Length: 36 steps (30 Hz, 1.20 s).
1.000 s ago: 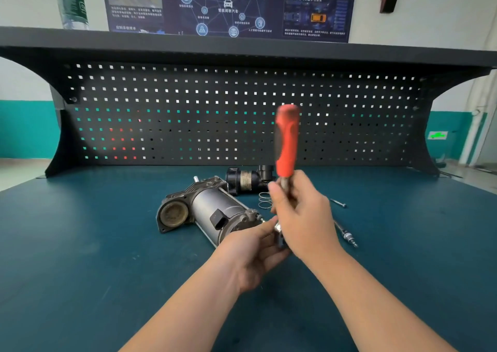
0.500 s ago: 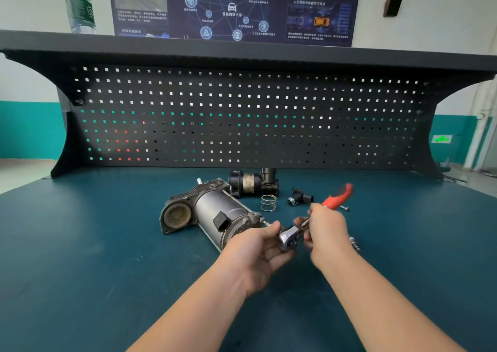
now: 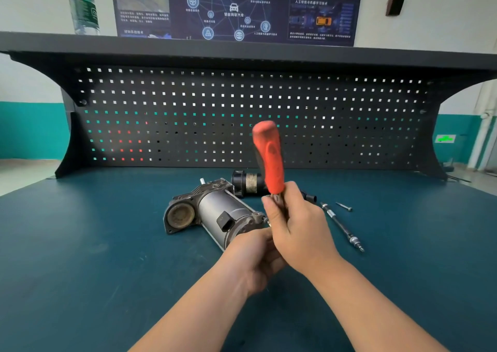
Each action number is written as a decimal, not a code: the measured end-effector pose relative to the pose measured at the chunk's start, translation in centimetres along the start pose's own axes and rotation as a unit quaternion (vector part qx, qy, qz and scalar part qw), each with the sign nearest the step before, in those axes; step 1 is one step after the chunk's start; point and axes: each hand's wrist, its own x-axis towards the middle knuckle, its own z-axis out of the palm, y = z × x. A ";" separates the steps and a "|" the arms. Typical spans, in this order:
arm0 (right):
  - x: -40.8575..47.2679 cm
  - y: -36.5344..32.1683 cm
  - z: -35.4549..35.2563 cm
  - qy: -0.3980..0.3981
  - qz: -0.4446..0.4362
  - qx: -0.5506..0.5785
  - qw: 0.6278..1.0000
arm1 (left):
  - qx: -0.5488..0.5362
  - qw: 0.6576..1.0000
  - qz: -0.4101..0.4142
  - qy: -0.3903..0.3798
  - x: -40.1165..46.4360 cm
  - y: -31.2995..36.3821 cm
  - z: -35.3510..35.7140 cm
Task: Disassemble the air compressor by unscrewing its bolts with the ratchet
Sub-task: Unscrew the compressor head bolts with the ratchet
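Note:
The grey air compressor (image 3: 215,213) lies on its side on the dark teal bench, its round open end facing left. My right hand (image 3: 297,224) grips the lower part of the ratchet, whose red handle (image 3: 269,158) stands nearly upright and looks motion-blurred. My left hand (image 3: 258,254) curls around the ratchet's head at the compressor's near end. The ratchet head and the bolt are hidden behind both hands.
A black cylindrical part (image 3: 248,183) lies behind the compressor. A long bolt (image 3: 341,226) and a short screw (image 3: 344,206) lie to the right on the bench (image 3: 107,271). A pegboard (image 3: 242,114) rises at the back, with a water bottle (image 3: 83,4) on its shelf.
The ratchet handle has swung from low and pointing right up to nearly upright, as it was one second ago. My left hand stays at the compressor's end.

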 end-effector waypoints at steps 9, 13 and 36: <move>1.0 3.4 0.1 0.145 0.573 0.300 0.749 | -0.045 0.999 -0.015 0.002 0.3 -0.1 0.5; 0.7 3.4 0.2 0.129 0.602 0.323 0.719 | -0.038 0.999 -0.017 0.002 0.5 -0.3 0.4; 0.7 3.4 -0.1 0.109 0.616 0.318 0.712 | -0.031 0.999 -0.017 0.012 0.2 -0.2 0.6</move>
